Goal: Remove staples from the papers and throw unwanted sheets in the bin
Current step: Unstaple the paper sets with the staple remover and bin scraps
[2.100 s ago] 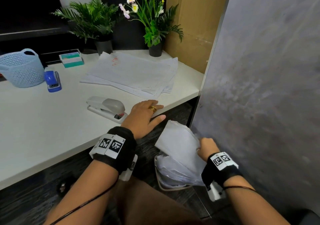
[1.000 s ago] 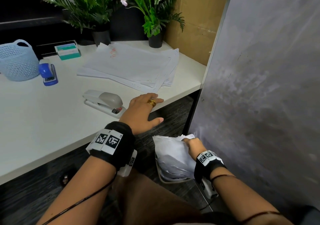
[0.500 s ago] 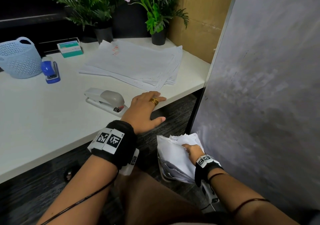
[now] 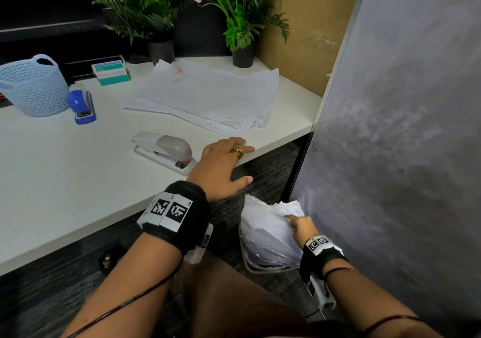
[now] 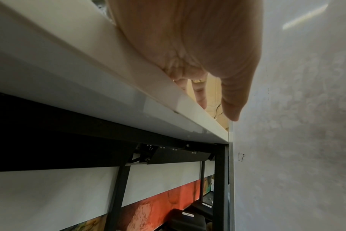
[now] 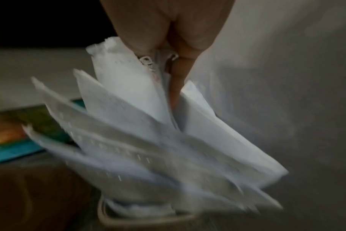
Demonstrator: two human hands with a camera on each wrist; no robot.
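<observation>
While left hand (image 4: 221, 165) rests on desk edge (image 4: 273, 142), right hand (image 4: 302, 227) grips sheets (image 4: 265, 231).

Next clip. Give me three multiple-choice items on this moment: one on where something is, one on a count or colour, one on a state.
1. Where is the bin?
A. on the desk
B. on the floor beside the grey partition
C. inside the blue basket

2. How many staplers lie on the desk?
A. one
B. two
C. four

3. What is the left hand doing?
A. gripping the grey stapler
B. lifting the paper stack
C. resting flat on the desk edge

Answers:
1 B: the bin stands below desk level, next to the partition, with the right hand pushing sheets into it.
2 B: a grey stapler lies near the front and a blue stapler by the basket.
3 C: the fingers lie straight over the edge and hold nothing; the left wrist view agrees.
</observation>
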